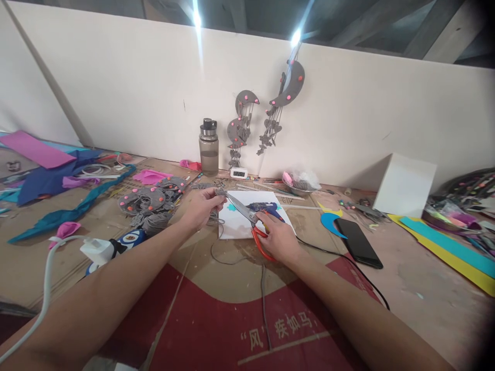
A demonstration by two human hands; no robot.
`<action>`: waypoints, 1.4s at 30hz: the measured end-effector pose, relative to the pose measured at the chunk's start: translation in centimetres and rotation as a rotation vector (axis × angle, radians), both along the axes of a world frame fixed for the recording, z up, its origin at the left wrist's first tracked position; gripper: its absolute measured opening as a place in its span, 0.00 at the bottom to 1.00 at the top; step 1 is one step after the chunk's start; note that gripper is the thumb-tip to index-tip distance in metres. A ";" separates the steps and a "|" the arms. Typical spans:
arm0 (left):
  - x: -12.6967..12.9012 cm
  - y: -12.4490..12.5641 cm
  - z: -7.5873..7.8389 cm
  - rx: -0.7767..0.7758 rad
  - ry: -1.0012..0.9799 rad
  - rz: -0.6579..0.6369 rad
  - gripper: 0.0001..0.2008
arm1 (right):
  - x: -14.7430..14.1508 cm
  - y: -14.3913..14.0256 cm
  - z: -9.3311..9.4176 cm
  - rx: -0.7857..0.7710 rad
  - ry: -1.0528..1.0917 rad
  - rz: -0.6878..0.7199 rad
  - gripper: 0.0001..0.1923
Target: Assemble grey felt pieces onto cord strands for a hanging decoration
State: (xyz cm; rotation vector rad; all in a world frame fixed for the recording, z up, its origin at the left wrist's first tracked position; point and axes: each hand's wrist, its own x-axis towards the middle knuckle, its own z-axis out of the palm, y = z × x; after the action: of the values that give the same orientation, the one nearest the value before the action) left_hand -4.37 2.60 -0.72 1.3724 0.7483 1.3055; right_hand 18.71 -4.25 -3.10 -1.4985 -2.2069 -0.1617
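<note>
My left hand [201,207] is closed in a pinch on a small grey fabric piece [221,192], partly hidden by the fingers. A thin grey cord [221,252] trails below it over the cardboard. My right hand [280,238] grips scissors [243,208] with orange handles, their blade tips close to the grey piece. I cannot tell whether they touch it. Under the scissors lies a white sheet [235,229] with teal shapes. On the sheet, beside my right hand, is a dark blue tool [273,207], partly covered.
Grey crescents with pink dots [143,201] lie left of my left hand; similar hanging ornaments [292,85] are on the white wall. A water bottle [209,149] and small clock [238,173] stand behind. A phone [359,243] and black cable [344,253] lie right; a white plug [96,249] left.
</note>
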 end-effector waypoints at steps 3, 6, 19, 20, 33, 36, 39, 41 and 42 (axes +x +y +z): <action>0.0 -0.1 0.1 -0.003 0.011 0.011 0.06 | 0.0 0.0 0.1 0.003 0.011 0.020 0.20; 0.0 -0.2 0.1 -0.003 0.017 0.023 0.06 | 0.0 -0.1 0.2 -0.001 0.011 0.032 0.19; -0.1 -0.4 0.4 -0.097 -0.070 -0.082 0.07 | 0.1 -0.1 0.1 -0.057 0.043 0.044 0.18; -0.1 -0.3 0.4 -0.103 -0.080 -0.092 0.07 | 0.1 -0.1 0.0 -0.060 0.041 0.045 0.18; -0.7 0.5 0.4 -0.097 -0.090 -0.105 0.08 | -0.1 -0.4 0.5 -0.074 -0.012 0.014 0.17; -0.7 0.6 0.2 -0.114 -0.098 -0.124 0.08 | -0.1 -0.4 0.6 -0.079 -0.018 0.012 0.17; -0.8 0.7 0.1 -0.162 -0.128 -0.180 0.08 | -0.1 -0.4 0.5 -0.083 -0.027 0.012 0.17; -0.8 0.7 0.1 -0.204 -0.151 -0.220 0.08 | 0.0 -0.4 0.4 -0.071 -0.030 0.015 0.18; -0.9 0.7 0.1 -0.224 -0.163 -0.235 0.08 | 0.0 -0.3 0.3 -0.063 -0.034 0.014 0.19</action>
State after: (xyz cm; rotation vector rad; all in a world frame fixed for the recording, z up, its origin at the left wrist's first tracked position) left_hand -5.23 3.34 -0.61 1.1226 0.5839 1.0978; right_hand 18.73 -4.57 -2.78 -1.5245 -2.2682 -0.1146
